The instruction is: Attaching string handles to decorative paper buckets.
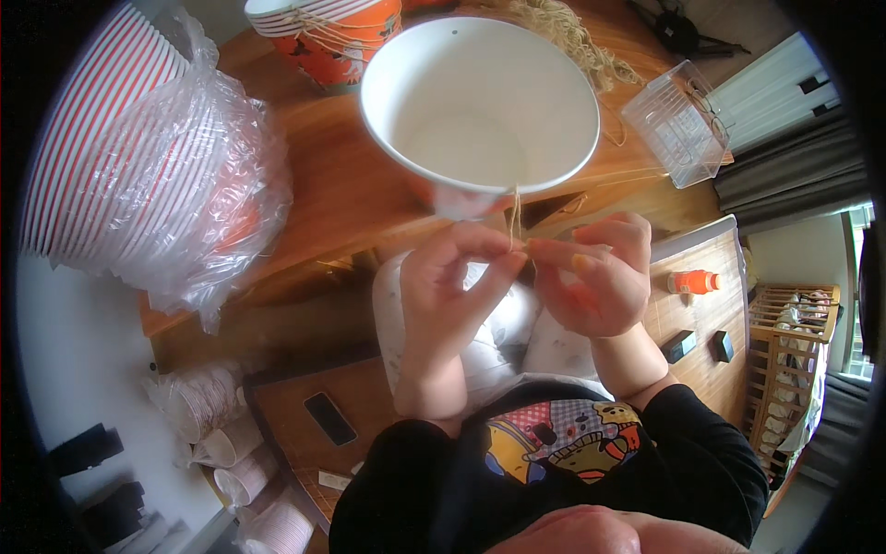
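A large paper bucket (480,102), white inside with orange on its outer wall, stands at the near edge of the wooden table with its mouth tilted toward me. From its near rim hangs a thin tan string (515,217). Just below that rim, my left hand (452,286) pinches the string between thumb and forefinger. Close against it, my right hand (595,277) also pinches at the string's lower end, its other fingers curled. The fingertips of both hands nearly meet, so the string's very end is hidden. A small hole (455,32) shows in the bucket's far wall.
Tall nested buckets in clear plastic (203,185) stand at the left. Orange buckets with strings (337,42) sit at the back. A bundle of tan string (563,37) lies behind the bucket, a clear plastic box (678,125) to its right. A phone (329,418) lies lower left.
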Demonstrator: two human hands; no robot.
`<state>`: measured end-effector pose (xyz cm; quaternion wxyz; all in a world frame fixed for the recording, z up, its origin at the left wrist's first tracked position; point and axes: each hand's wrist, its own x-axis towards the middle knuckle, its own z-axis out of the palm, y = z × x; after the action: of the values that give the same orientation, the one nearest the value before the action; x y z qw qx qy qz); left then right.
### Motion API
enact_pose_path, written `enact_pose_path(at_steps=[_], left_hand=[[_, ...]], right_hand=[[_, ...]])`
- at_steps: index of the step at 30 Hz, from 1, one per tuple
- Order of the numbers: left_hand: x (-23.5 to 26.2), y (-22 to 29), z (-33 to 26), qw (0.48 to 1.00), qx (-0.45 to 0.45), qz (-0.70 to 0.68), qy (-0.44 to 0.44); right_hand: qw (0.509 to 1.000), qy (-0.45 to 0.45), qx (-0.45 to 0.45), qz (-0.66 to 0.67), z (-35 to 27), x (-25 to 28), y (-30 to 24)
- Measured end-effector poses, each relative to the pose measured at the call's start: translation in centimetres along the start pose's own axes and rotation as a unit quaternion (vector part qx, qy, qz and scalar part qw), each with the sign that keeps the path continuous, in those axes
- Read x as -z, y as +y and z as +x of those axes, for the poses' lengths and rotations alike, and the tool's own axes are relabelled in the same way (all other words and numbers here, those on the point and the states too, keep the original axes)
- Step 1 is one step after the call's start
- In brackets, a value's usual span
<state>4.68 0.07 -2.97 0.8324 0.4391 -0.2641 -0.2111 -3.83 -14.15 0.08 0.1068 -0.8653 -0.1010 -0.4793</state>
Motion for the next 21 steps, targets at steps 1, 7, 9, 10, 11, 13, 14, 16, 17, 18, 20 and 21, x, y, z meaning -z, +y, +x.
enact_pose_path(at_steps=[1,7,9,10,11,13,14,16,17,18,20,21], left_hand=[[-0.1,0.0,0.0,1.000,0.010,-0.011,0.015],[-0.2,0.2,0.1,1.000,0.017,-0.014,0.013],[-0.1,0.1,0.1,1.000,0.017,-0.004,0.011],[-0.1,0.1,0.1,1.000,0.016,0.006,0.009],[-0.1,0.0,0.2,1.000,0.017,0.006,0.009],[0.0,-0.2,0.2,1.000,0.002,0.017,0.006],[0.1,-0.3,0.2,1.000,0.003,0.018,0.006],[0.2,-0.2,0.2,0.999,-0.016,0.041,-0.003],[0.3,-0.3,0.2,0.999,-0.016,0.041,-0.002],[0.2,-0.4,0.3,0.999,-0.028,0.046,-0.005],[0.1,-0.5,0.4,0.998,-0.040,0.049,-0.008],[0.2,-0.5,0.4,0.997,-0.054,0.058,-0.022]], right_hand=[[1.000,0.015,-0.001,0.004,0.0,-0.1,0.0],[0.999,0.009,-0.048,0.015,0.5,-0.2,-0.5],[0.998,0.004,-0.058,0.018,0.2,-0.1,-0.5],[0.997,0.000,-0.068,0.021,0.1,0.0,-0.5],[0.997,0.000,-0.068,0.020,0.2,0.1,-0.5],[0.991,-0.029,-0.124,0.044,0.4,0.4,-0.8],[0.991,-0.029,-0.125,0.045,0.6,0.6,-0.7],[0.976,-0.105,-0.164,0.096,0.8,0.9,-0.6],[0.976,-0.105,-0.164,0.097,0.5,0.3,-0.6],[0.968,-0.045,-0.181,0.167,0.0,-0.5,-0.6],[0.952,0.015,-0.197,0.233,-0.4,-0.7,-0.6],[0.942,-0.003,-0.214,0.259,-0.3,-0.6,-0.8]])
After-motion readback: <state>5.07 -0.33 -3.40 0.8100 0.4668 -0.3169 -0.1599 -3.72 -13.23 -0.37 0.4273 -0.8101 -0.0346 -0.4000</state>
